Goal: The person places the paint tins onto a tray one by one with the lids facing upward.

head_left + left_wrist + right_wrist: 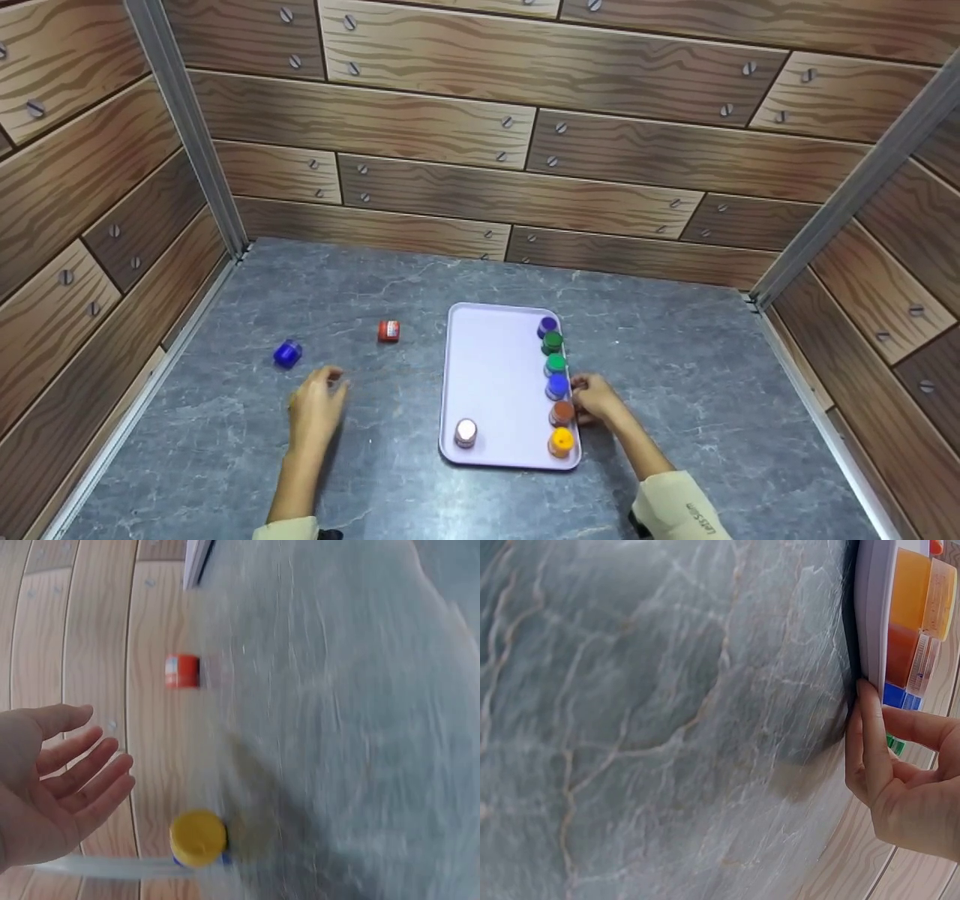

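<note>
My left hand [315, 411] hovers over the left of the table, fingers loosely bent and holding nothing. Beside it, a yellow-lidded paint jar [198, 838] shows in the left wrist view; the hand mostly hides it in the head view. A blue paint jar [287, 353] lies tipped beyond that hand, and a red paint jar [388, 331] lies farther right. My right hand [594, 399] grips the right rim of a pale lilac tray [502, 375], with fingers along the outer side and another digit reaching over beside the blue jar [557, 387] in the tray.
Along the tray's right side stand several paint jars, from purple [547, 327] at the back to orange-yellow [561, 442] at the front. A white-lidded jar [466, 433] stands in its front left corner. Wood-patterned walls [420, 120] enclose the grey marbled table [675, 337].
</note>
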A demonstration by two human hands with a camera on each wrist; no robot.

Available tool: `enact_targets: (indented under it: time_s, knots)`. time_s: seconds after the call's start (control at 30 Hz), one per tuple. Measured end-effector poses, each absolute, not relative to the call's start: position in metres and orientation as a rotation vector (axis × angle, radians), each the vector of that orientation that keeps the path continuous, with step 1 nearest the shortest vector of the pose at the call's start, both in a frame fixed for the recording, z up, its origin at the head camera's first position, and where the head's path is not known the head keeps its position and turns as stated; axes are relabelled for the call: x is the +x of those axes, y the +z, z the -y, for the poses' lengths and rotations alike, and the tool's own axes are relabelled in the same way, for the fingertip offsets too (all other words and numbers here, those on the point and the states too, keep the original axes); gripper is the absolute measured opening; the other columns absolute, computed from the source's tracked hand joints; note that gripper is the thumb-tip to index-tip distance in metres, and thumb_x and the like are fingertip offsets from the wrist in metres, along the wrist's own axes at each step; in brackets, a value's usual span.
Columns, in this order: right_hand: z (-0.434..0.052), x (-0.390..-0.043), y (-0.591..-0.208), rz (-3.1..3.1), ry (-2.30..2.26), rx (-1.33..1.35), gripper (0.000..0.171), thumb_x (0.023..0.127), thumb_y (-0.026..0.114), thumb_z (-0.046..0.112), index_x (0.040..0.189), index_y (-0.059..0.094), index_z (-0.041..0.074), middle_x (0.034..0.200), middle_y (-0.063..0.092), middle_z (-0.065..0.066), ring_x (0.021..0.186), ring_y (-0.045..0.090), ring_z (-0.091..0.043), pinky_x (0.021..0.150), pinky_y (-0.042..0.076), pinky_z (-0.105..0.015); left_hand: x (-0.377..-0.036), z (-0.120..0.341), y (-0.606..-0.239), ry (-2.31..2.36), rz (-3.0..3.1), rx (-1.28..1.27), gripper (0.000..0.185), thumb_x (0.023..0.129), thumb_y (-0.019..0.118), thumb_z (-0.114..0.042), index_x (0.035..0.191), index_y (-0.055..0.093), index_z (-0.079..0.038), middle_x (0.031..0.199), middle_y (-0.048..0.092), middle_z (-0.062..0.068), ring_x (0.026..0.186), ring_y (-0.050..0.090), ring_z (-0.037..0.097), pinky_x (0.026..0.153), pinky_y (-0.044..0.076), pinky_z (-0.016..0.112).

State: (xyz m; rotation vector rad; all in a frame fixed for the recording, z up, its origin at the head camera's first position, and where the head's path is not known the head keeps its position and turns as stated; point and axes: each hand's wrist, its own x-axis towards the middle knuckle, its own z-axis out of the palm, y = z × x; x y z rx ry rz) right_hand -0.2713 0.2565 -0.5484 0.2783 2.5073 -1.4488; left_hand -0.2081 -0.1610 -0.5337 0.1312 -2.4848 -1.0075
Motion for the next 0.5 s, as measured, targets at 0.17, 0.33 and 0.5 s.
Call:
enact_targets:
  time_s: [0.17,0.33,0.5]
  knots:
    - [-0.257,-0.272,-0.552,-2.506,-1.483,0.239,0.037,0.069,0.043,-0.012,0.106,0.050,-0.014,0.075,0.049,-0.010,0.059,0.046,-0.018,0.049,0.050,-0.033,-0.202,0.179,-0.533,-1.032,2.494,0.318,0.022,0.079,0.064,-0.004,0.098,0.063,0.006,0.097,0.061,0.021,0.091,0.056,0.039,0.080,0.043,0.048]
    - [-0.256,-0.272,-0.552,-2.530,-1.456,0.218,0.037,0.070,0.043,-0.011,0.106,0.050,-0.015,0.077,0.049,-0.010,0.061,0.047,-0.018,0.050,0.051,-0.034,-0.194,0.200,-0.533,-1.067,2.499,0.642,0.028,0.082,0.061,-0.012,0.102,0.059,0.007,0.100,0.058,0.025,0.092,0.054,0.044,0.078,0.042,0.051]
    - [-0.256,-0.272,-0.551,-2.571,-1.418,0.217,0.036,0.071,0.044,-0.011,0.106,0.051,-0.015,0.081,0.052,-0.012,0.062,0.048,-0.019,0.050,0.051,-0.033,-0.189,0.215,-0.537,-1.102,2.614,0.739,0.040,0.085,0.056,-0.022,0.103,0.054,0.014,0.101,0.052,0.035,0.096,0.048,0.051,0.081,0.039,0.054]
